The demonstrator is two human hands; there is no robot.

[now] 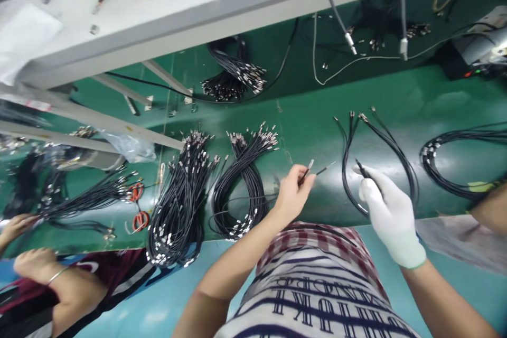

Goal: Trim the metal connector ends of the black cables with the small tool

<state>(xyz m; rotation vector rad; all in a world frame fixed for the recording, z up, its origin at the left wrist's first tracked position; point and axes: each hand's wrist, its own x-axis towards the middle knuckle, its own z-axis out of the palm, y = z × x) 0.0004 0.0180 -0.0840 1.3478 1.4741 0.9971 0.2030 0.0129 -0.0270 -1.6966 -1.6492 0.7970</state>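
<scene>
My left hand [293, 190], bare, pinches the ends of a thin black cable [303, 175]. A silver tip and a thinner bare end stick out past the fingers. In a white glove, my right hand [388, 206] is closed round a black pen-shaped tool [366, 171] whose pointed tip faces up and left. Beside that glove lies a small loop of black cables [346, 169] with metal ends. Left of my bare hand rests a coiled bundle of black cables [257, 185], and further left a larger bundle [178, 200] with many silver tips.
A white shelf [158, 26] with a grey edge spans the top, two cables hanging from it. Behind lies another cable bundle [237, 71]. More coiled cables [435, 163] lie at right. On the left, a co-worker's hands [35, 264] are near cables and red-handled scissors [139, 221].
</scene>
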